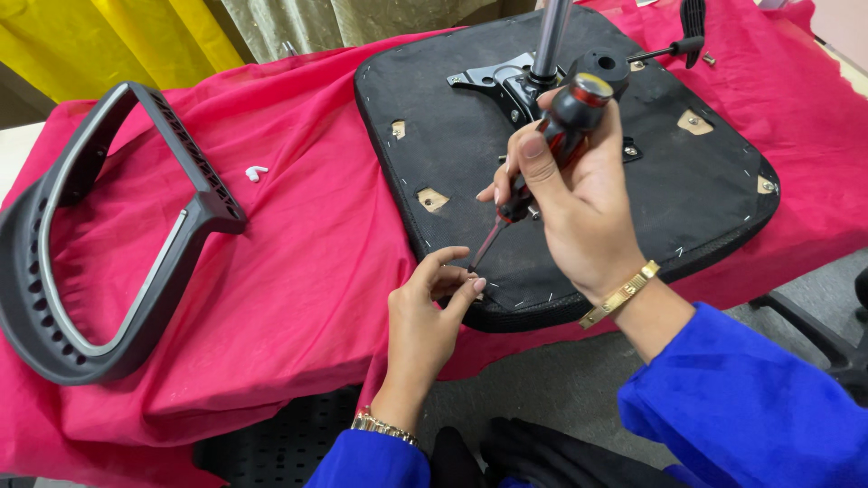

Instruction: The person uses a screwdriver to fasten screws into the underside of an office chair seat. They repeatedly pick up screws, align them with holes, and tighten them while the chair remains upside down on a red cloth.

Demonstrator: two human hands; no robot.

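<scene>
The black-and-red-handled screwdriver (542, 154) is standing tilted over the upturned black fabric-covered chair seat (687, 194), its metal tip pointing down at a spot near the seat's front edge. The right hand (579, 208) is wrapping closed around the handle, thumb lying along the grip. The left hand (434, 303) is resting at the seat's edge with thumb and forefinger pinching narrowly just beside the tip; whether a small fastener is sitting between them cannot be told.

The screwdriver is judged to be light and rigid, with a ribbed handle that is resisting slip; the thick part of the handle is the proper place to take hold. The seat is judged to be heavier and stiff under its soft covering, and is best gripped at its padded rim.

The seat is lying underside up on the red cloth (298, 262) that is covering the bench. Small wooden cut-outs are showing through the black fabric, and pale staples are dotting its border. A black metal mounting plate (497, 86) is sitting at the centre of the seat, with a grey steel column (551, 36) rising from it and a black lever (678, 45) extending toward the far right.

Well apart to the left, a curved grey-and-black plastic chair frame (54, 298) is lying on the cloth. A small white object (256, 172) is lying between it and the seat. Yellow curtains (136, 36) are hanging behind the bench.
</scene>
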